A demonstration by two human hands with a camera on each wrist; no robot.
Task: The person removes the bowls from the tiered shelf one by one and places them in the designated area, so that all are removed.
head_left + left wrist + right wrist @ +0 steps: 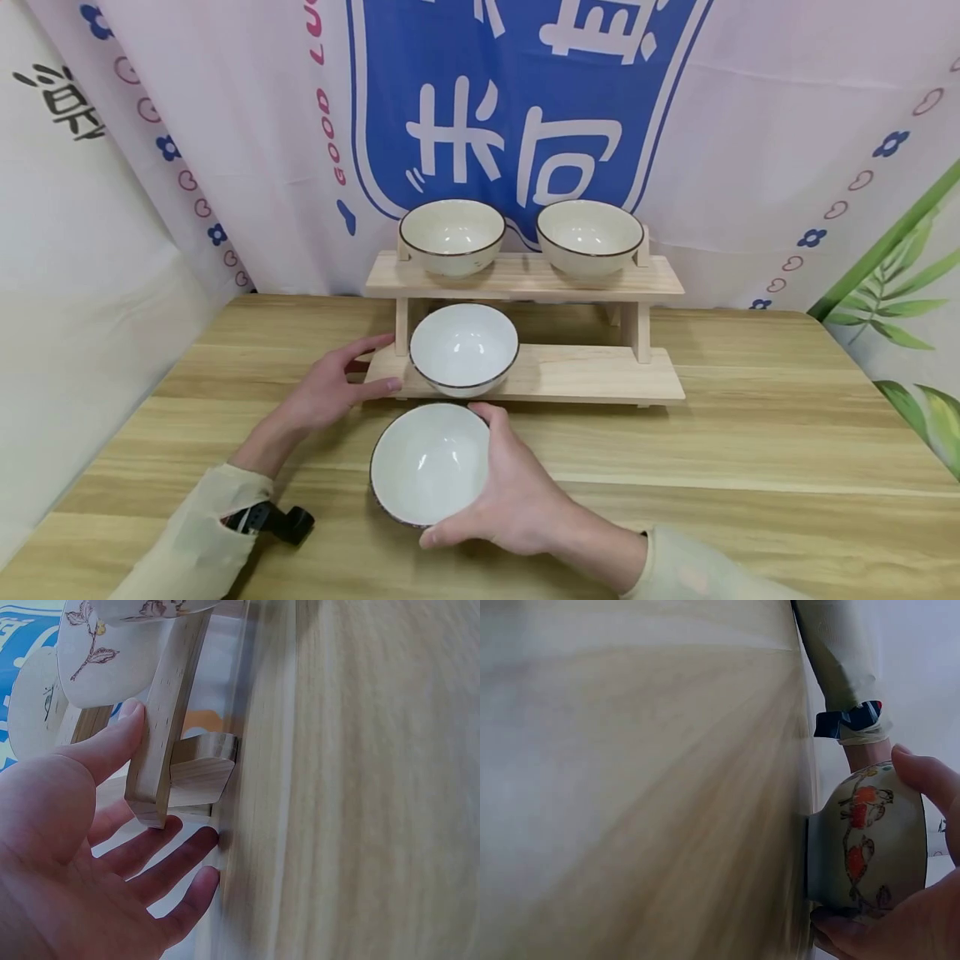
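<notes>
My right hand (517, 492) grips a white bowl (427, 467) with a dark rim, thumb on the near side and fingers round the far right side. In the right wrist view, red and orange bird painting covers the outside of this bowl (877, 832), and its foot is right at the tabletop. My left hand (330, 387) holds the left end of a two-tier wooden shelf's lower board (592, 372), thumb at the front edge and fingers (142, 851) around the end. Beside it, another white bowl (465, 346) sits on that board.
Two cream bowls (453, 237) with brown rims stand apart on the upper board (517, 279). The shelf stands toward the back of the wooden table (750, 467). A printed cloth (750, 150) hangs close behind it. A black device (277, 521) is strapped to my left wrist.
</notes>
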